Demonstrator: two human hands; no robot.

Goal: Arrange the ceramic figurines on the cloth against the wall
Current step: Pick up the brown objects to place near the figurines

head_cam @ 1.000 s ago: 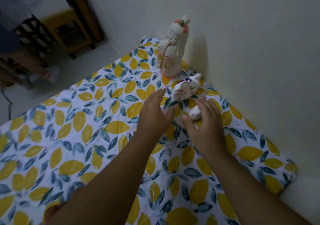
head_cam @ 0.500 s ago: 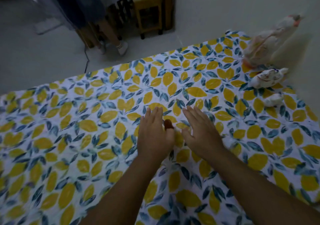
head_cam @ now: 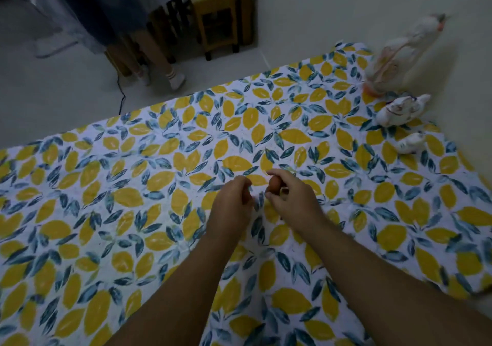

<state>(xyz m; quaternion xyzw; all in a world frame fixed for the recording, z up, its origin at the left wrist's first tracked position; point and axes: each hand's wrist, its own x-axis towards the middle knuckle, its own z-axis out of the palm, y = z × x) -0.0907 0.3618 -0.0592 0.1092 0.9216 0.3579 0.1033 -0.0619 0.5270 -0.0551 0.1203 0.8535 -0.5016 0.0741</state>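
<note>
A lemon-print cloth [head_cam: 133, 212] covers the floor up to the wall on the right. Three white ceramic figurines stand in a row by that wall: a tall one [head_cam: 394, 60], a middle-sized one [head_cam: 399, 111] and a small one [head_cam: 408, 143]. At the middle of the cloth my right hand [head_cam: 290, 199] pinches a small brown figurine [head_cam: 274, 185] between thumb and fingers. My left hand [head_cam: 231, 204] is right beside it, fingers curled in; whether it grips anything is hidden.
The white wall [head_cam: 466, 79] runs along the cloth's right edge. Beyond the far edge lies pale floor with a wooden stool [head_cam: 218, 23], a door frame and a person's legs in white socks [head_cam: 159, 63]. A dark cable [head_cam: 121, 97] trails there.
My view swung left, away from the wall. Both hands left the small white figurine, came to the cloth's middle, and my right hand closed on the small brown figurine.
</note>
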